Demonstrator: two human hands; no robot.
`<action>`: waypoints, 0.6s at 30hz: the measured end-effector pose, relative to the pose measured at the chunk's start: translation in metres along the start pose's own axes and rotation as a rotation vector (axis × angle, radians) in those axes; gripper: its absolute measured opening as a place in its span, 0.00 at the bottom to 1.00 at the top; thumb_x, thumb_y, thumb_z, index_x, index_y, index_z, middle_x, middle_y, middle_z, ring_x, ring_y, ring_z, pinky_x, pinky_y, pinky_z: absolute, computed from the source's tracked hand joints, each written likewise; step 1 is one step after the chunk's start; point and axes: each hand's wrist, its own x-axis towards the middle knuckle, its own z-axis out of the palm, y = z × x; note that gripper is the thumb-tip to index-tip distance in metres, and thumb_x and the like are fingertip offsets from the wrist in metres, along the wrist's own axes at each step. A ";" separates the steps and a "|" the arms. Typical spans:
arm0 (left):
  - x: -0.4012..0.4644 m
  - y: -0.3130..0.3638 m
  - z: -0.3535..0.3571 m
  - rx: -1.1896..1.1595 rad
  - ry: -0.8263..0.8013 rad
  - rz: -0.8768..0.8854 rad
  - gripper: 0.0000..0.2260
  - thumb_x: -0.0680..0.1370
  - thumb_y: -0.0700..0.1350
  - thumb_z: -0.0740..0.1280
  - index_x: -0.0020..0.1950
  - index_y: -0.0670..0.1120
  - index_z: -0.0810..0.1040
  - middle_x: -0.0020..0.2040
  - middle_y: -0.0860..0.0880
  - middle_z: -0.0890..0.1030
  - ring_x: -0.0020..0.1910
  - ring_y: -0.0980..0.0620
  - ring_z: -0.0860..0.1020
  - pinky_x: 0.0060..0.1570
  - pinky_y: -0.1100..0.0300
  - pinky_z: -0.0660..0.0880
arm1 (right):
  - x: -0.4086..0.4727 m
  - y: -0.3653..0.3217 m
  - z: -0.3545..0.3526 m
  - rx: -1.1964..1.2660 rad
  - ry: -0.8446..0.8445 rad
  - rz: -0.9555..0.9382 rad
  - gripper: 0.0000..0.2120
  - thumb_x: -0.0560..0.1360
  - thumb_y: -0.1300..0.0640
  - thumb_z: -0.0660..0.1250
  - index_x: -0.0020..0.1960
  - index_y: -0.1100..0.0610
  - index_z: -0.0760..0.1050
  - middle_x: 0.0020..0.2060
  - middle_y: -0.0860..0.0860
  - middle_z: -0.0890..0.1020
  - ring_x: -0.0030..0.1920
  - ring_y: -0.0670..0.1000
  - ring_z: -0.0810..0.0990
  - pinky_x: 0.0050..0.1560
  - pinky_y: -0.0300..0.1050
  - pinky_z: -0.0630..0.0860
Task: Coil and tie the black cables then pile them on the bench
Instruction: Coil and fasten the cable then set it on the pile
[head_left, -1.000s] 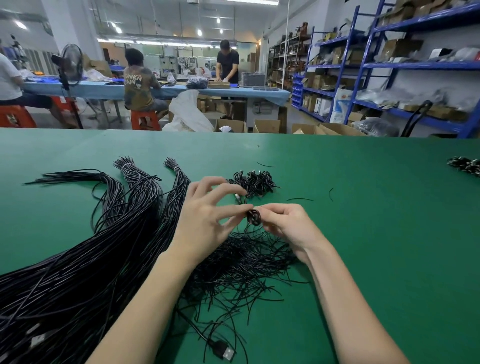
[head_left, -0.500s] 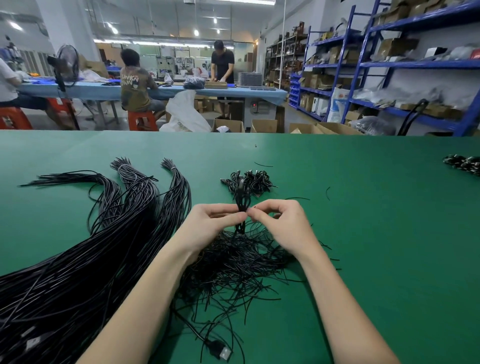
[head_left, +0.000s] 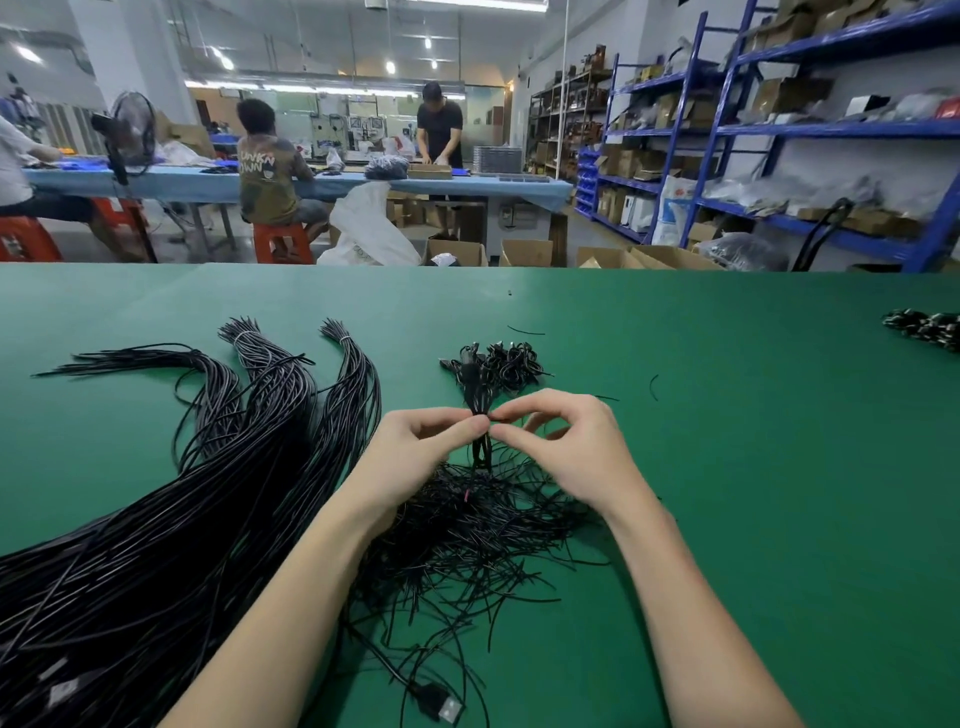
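The seated person's shirt reads "UNKN OWN" across the back.

Green counter: two hands, left hand, right hand. Three long cable bundles left of hands. One coiled pile beyond them. Three people behind counter.

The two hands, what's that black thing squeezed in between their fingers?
In the head view, a coiled black cable stands between the left hand and the right hand, both pinching it at its middle, above the loose tie wires.
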 end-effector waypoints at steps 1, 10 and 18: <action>0.000 0.001 0.000 -0.025 -0.021 -0.019 0.16 0.69 0.59 0.74 0.52 0.53 0.87 0.50 0.56 0.87 0.53 0.64 0.82 0.51 0.61 0.72 | -0.001 0.000 0.001 -0.024 0.031 -0.024 0.06 0.70 0.40 0.75 0.44 0.40 0.85 0.43 0.34 0.85 0.43 0.42 0.81 0.41 0.41 0.76; 0.001 0.002 0.006 0.162 0.136 0.371 0.08 0.71 0.47 0.78 0.50 0.53 0.88 0.45 0.55 0.86 0.49 0.55 0.80 0.52 0.63 0.73 | 0.005 -0.004 0.012 0.871 -0.098 0.663 0.04 0.69 0.58 0.76 0.35 0.56 0.87 0.32 0.49 0.81 0.28 0.42 0.70 0.26 0.33 0.62; 0.001 0.001 0.004 -0.136 0.071 -0.102 0.20 0.65 0.59 0.76 0.52 0.49 0.87 0.50 0.55 0.87 0.52 0.61 0.82 0.49 0.60 0.71 | 0.005 -0.006 0.010 0.021 0.107 0.076 0.03 0.73 0.43 0.76 0.44 0.41 0.87 0.38 0.36 0.86 0.30 0.42 0.76 0.36 0.42 0.77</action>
